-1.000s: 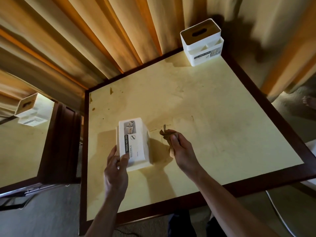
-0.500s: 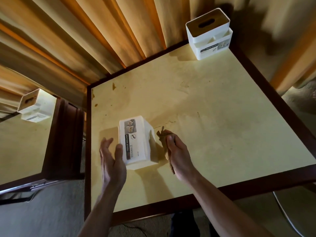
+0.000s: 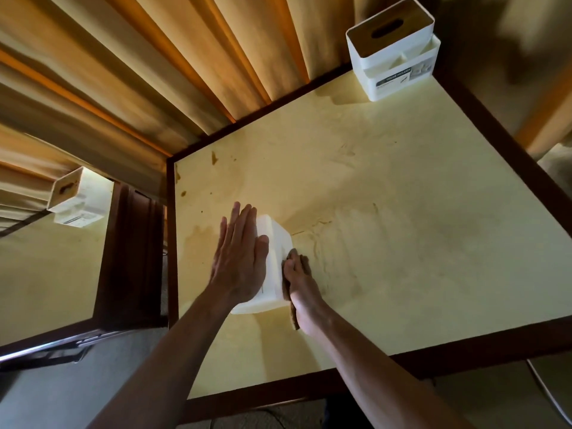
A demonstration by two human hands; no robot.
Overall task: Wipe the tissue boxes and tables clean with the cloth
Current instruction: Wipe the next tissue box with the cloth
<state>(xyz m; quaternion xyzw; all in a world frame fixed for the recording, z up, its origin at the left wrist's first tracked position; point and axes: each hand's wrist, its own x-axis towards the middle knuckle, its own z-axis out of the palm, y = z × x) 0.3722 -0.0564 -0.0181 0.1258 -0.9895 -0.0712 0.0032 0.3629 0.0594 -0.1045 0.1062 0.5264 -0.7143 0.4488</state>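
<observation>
A white tissue box lies on its side on the cream table with a dark wooden rim. My left hand lies flat on top of the box, fingers straight, covering its label. My right hand presses a brown cloth against the box's right side; the cloth shows past my fingers and under my wrist. A second white tissue box with a wooden slotted lid stands upright at the table's far right corner.
Brown stains mark the table near its far left corner. A second cream table stands to the left with another tissue box on it. Folded curtains hang behind both tables. A white cable lies on the floor at right.
My left hand has let go of the box's near end and come down flat on its top. My right hand has moved left with the cloth, from the table onto the box's side.
</observation>
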